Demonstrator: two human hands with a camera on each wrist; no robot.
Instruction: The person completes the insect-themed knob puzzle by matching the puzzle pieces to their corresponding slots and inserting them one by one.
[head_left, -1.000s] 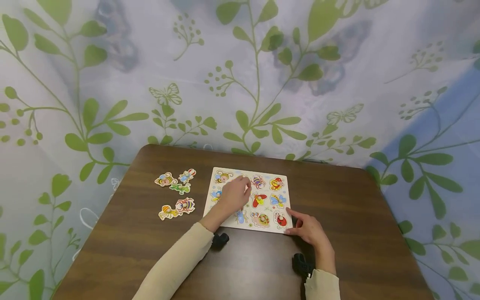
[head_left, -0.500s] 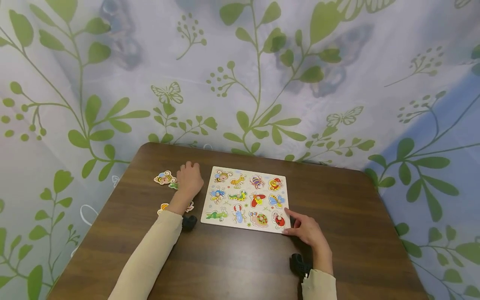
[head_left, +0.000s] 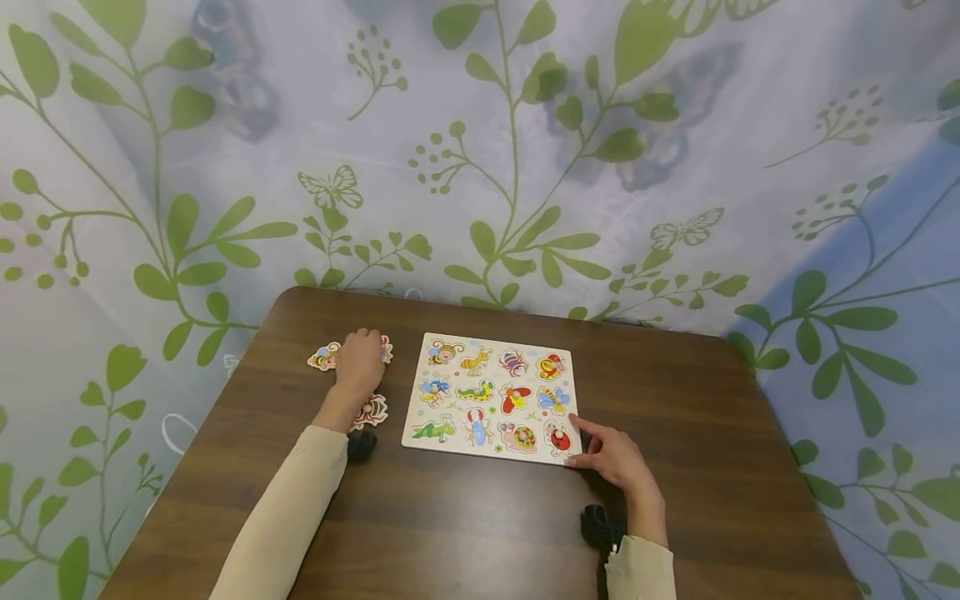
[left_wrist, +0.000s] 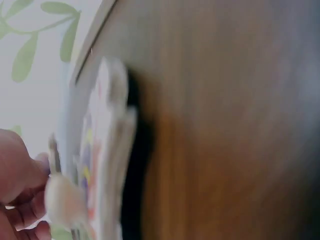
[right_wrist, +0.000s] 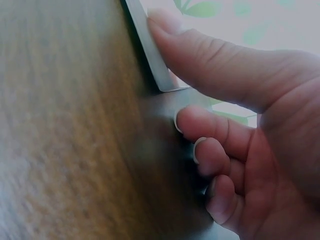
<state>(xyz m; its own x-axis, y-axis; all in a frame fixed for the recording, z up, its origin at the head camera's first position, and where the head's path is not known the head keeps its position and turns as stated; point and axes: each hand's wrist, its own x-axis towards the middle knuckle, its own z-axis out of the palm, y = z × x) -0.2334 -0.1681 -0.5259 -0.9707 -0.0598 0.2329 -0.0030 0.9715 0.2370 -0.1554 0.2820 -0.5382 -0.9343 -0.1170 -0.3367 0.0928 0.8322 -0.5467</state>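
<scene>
A wooden peg puzzle board (head_left: pixel 491 457) with insect pictures lies on the table. My right hand (head_left: pixel 618 460) holds its near right corner, forefinger at the right edge and thumb (right_wrist: pixel 210 60) over the near edge. To the left, my left hand (head_left: pixel 358 367) reaches down over the loose puzzle pieces, its fingers bent and mostly hidden. A bee piece (head_left: pixel 324 357) shows left of it, and the end of another piece (head_left: pixel 387 348) on its right. Below the hand lies a spider piece (head_left: pixel 372 410). In the left wrist view the fingers (left_wrist: pixel 17 170) are beside a blurred knob (left_wrist: pixel 65 200); I cannot tell whether they pinch a piece.
The brown wooden table (head_left: pixel 480 533) ends at the back against a leaf-patterned cloth (head_left: pixel 450 208). A black wrist camera (head_left: pixel 600 527) sits under my right wrist, and another black camera (head_left: pixel 362 446) under my left.
My left hand has moved left from over the board to the loose pieces, uncovering the board's left side. My right hand stays at the board's corner.
</scene>
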